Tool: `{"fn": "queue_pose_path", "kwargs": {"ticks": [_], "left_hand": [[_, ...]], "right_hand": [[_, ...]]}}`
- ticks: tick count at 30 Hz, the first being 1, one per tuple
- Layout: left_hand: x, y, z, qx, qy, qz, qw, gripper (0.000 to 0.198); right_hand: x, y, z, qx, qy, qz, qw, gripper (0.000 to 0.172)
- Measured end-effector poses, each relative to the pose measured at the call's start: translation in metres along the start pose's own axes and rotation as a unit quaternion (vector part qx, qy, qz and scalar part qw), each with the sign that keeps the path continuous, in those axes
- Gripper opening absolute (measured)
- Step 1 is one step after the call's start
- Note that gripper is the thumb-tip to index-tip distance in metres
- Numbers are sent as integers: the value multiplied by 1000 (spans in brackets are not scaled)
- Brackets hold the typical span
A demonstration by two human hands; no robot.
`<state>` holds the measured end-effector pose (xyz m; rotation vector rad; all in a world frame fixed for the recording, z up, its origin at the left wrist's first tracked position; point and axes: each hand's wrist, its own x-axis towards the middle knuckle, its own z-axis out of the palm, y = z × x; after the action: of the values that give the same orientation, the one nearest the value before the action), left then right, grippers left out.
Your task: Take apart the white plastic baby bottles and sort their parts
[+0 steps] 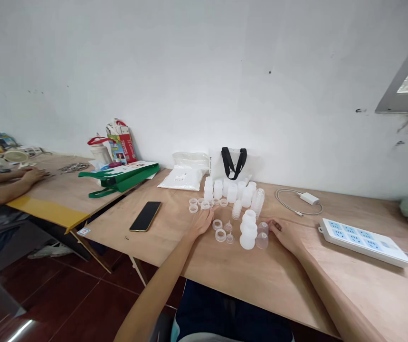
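My left hand [203,221] lies on the table with its fingers stretched toward several clear screw rings [205,204]. It holds nothing that I can make out. My right hand [281,231] rests with fingers loosely bent, close beside two clear domed caps [261,241]; whether it touches them I cannot tell. Between the hands are two more rings [220,235], small clear bottle teats [229,238] and a row of milky white baby bottles [248,231]. Behind them stand more white bottles [232,193] and a stack of clear caps [258,201].
A black phone [146,216] lies to the left. White plastic packages [181,178] and a white bag with black handles [218,164] are at the wall. To the right are a coiled cable [285,198] and a power strip [364,241]. A co-worker's hands [33,175] rest on the left table.
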<state>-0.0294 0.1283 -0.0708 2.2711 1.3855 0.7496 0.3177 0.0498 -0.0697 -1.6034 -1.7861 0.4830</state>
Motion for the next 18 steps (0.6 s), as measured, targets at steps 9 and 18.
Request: {"fn": "queue_pose_path", "kwargs": {"ticks": [9, 18], "left_hand": [[1, -2, 0, 10, -7, -2, 1000, 52], [0, 1, -4, -17, -14, 6, 1000, 56]], "right_hand": [[0, -2, 0, -1, 13, 0, 1000, 29], [1, 3, 3, 16, 5, -2, 1000, 31]]}}
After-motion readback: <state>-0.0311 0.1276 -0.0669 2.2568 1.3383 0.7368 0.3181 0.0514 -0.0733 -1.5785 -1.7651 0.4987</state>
